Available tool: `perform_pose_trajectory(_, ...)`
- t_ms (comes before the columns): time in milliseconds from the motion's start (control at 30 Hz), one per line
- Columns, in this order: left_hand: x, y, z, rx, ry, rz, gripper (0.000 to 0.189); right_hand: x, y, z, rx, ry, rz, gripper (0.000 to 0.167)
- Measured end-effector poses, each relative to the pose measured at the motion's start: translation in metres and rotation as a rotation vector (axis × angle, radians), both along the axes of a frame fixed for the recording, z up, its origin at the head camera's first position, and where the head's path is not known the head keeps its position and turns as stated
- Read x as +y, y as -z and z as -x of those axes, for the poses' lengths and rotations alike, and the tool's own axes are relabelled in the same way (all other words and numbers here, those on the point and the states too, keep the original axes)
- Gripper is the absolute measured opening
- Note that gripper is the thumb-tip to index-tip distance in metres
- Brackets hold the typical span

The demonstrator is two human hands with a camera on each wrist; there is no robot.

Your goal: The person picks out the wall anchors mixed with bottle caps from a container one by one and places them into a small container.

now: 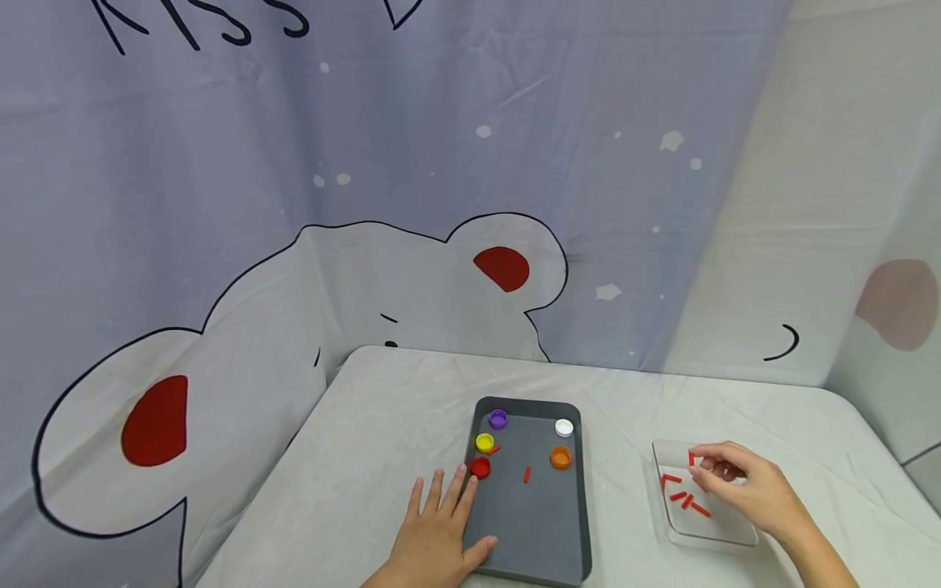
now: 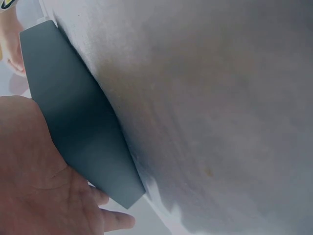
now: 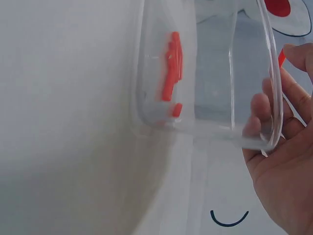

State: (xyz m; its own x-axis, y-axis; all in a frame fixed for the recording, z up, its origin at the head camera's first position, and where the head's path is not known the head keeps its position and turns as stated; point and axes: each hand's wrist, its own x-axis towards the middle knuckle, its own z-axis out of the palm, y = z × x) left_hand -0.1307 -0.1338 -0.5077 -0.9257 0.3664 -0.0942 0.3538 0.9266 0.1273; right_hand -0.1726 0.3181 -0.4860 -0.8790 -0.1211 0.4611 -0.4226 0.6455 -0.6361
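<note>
My right hand (image 1: 750, 482) pinches a small red stick (image 3: 281, 58) between thumb and forefinger, above the clear plastic box (image 1: 713, 537). Several more red sticks (image 3: 171, 68) lie loose at the bottom of that box. With fingers spread, my left hand (image 1: 435, 531) rests at the left edge of the grey tray (image 1: 529, 547); the left wrist view shows the palm against the tray's outer wall (image 2: 83, 112). Inside the tray, one red stick (image 1: 527, 474) lies near the middle and another red stick (image 1: 495, 449) lies beside the yellow cap (image 1: 484, 442).
Also in the tray are a purple cap (image 1: 498, 419), a red cap (image 1: 480, 467), a white cap (image 1: 564, 428) and an orange cap (image 1: 561, 457). A white cloth (image 1: 397, 425) covers the table. A printed curtain (image 1: 412, 122) hangs behind it.
</note>
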Motion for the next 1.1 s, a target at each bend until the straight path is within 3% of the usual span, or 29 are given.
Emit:
perform_pose_trajectory(833,0.001,0.001,-0.001,0.015,0.001,-0.011,0.086,0.02,0.0,0.012,-0.046,0.006,-0.058,0.023)
perform_pose_trajectory(1100,0.001,0.002,0.0,0.015,-0.006,-0.009,0.086,0.012,-0.008,0.012,-0.067,-0.001,-0.037,0.026)
